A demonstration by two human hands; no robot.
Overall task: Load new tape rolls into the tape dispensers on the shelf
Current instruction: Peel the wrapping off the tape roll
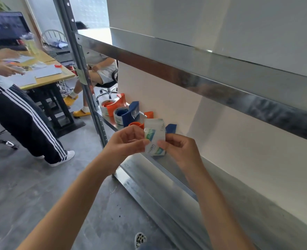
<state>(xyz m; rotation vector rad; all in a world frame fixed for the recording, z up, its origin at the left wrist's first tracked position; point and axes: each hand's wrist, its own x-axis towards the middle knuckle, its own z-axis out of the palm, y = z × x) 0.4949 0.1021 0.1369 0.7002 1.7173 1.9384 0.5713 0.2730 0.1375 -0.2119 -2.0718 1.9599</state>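
Note: your left hand [125, 143] and right hand [181, 150] are bare; both forearms show bare skin down to the frame edge.

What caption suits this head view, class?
Left hand and right hand pinch a tape packet by the shelf with orange dispenser and blue dispenser.

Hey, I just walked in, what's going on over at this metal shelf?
A person stands at the grey metal shelf, with the left hand and right hand both pinching a small clear plastic packet with green and white print, seemingly to open it. What is inside can't be made out. Behind it on the shelf stand an orange plastic tape dispenser and a blue plastic tape dispenser, each with a roll beside it, untouched.
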